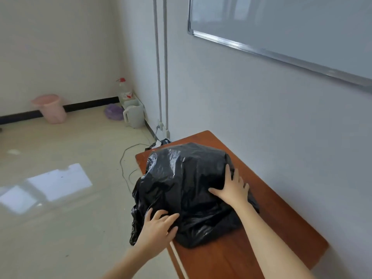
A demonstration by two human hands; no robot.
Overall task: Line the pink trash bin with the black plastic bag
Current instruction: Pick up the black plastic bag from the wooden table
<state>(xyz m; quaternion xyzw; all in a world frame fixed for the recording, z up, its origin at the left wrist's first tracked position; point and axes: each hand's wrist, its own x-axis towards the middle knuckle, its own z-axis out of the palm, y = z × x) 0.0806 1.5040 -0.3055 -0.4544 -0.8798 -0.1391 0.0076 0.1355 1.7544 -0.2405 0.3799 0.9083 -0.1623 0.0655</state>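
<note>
A puffed-up black plastic bag (181, 182) lies on a brown wooden table (281, 222), its left side hanging over the table's edge. My left hand (159, 226) rests on the bag's near left corner with fingers spread. My right hand (233, 186) lies flat on the bag's right side, fingers apart. Neither hand has closed around the plastic. The pink trash bin (51, 108) stands upright on the floor far off at the back left, against the wall.
A white jug (133, 115), a purple bag (113, 111) and a clear bottle with a red cap (124, 91) sit in the far corner. Cables (128, 158) trail across the floor near the table's far end. A whiteboard (281, 27) hangs on the right wall.
</note>
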